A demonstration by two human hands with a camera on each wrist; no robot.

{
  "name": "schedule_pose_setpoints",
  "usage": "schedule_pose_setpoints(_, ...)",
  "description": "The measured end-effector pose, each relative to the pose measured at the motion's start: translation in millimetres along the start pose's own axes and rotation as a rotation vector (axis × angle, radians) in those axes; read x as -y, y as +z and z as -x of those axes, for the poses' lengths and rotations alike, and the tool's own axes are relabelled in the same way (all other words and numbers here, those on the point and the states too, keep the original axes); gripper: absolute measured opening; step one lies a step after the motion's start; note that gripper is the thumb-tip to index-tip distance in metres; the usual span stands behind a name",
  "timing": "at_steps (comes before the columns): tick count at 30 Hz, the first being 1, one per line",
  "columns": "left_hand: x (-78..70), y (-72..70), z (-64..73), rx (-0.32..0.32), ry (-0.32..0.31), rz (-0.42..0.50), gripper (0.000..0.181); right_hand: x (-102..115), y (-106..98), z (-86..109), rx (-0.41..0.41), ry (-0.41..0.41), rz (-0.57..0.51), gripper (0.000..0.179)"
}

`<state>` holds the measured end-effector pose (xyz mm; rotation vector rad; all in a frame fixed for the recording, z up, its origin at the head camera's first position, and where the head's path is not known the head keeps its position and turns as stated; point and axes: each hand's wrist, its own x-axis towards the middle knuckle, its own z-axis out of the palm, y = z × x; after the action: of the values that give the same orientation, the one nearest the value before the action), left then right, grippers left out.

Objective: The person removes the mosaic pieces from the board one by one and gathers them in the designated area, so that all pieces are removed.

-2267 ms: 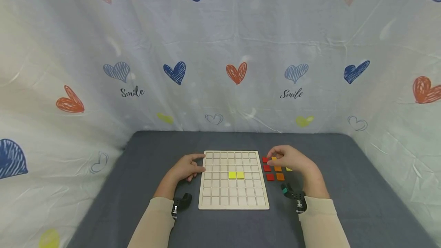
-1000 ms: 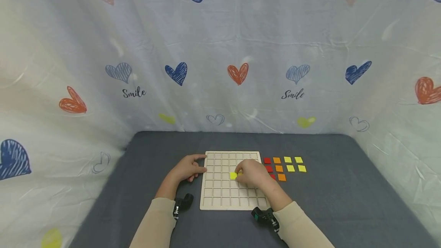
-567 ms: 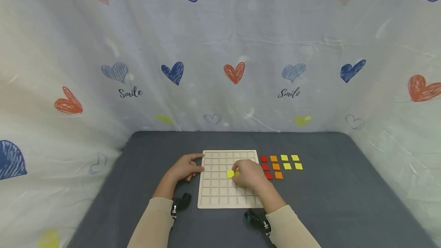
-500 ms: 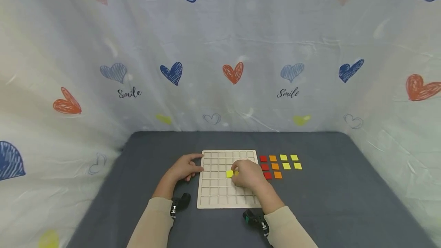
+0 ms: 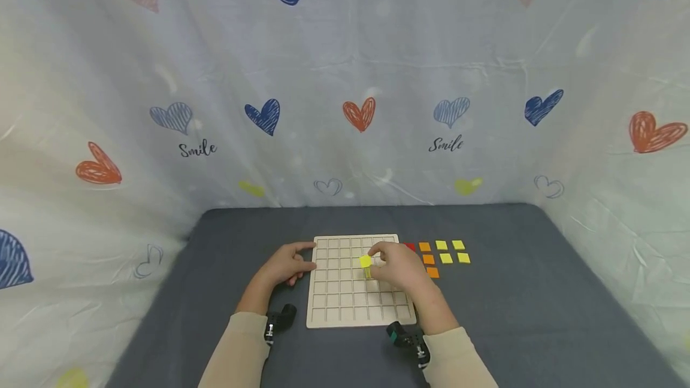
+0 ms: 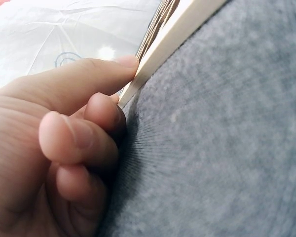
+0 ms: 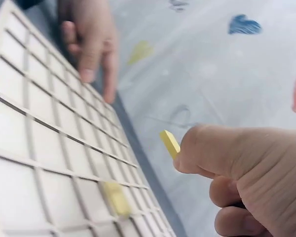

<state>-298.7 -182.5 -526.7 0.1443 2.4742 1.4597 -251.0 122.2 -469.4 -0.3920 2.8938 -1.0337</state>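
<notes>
A light wooden grid board (image 5: 339, 300) lies on the grey cloth. My right hand (image 5: 401, 265) pinches a yellow square tile (image 5: 365, 261) between thumb and index finger, raised above the board's middle. In the right wrist view that held tile (image 7: 170, 144) shows edge-on, apart from the board. Another yellow tile (image 7: 117, 198) sits in a grid cell, partly covered by the held one in the head view. My left hand (image 5: 286, 263) touches the board's left edge with thumb and index fingertip, its other fingers curled, as the left wrist view of the hand (image 6: 54, 128) confirms.
Right of the board lie orange tiles (image 5: 428, 259) in a column and several yellow tiles (image 5: 445, 258). One red tile (image 5: 411, 246) peeks out behind my right hand, which hides the others. A curtain with printed hearts (image 5: 359, 114) surrounds the table (image 5: 501, 292).
My right hand came from the loose tiles to the board, then rose from it pinching a yellow tile. Two yellow tiles lay on the grid before; one shows there now. The left hand stayed put.
</notes>
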Motion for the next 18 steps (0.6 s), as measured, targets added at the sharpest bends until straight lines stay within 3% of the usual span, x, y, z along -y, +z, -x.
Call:
schedule_pose_setpoints(11, -1.0, -0.2, 1.8, -0.008, 0.012, -0.001, 0.067, -21, -48, 11.9, -0.057, 0.033, -0.076, 0.033)
schedule_pose_setpoints(18, -1.4, -0.2, 1.8, -0.009, 0.008, -0.005, 0.067, -39, -72, 19.6, -0.094, 0.14, -0.104, 0.033)
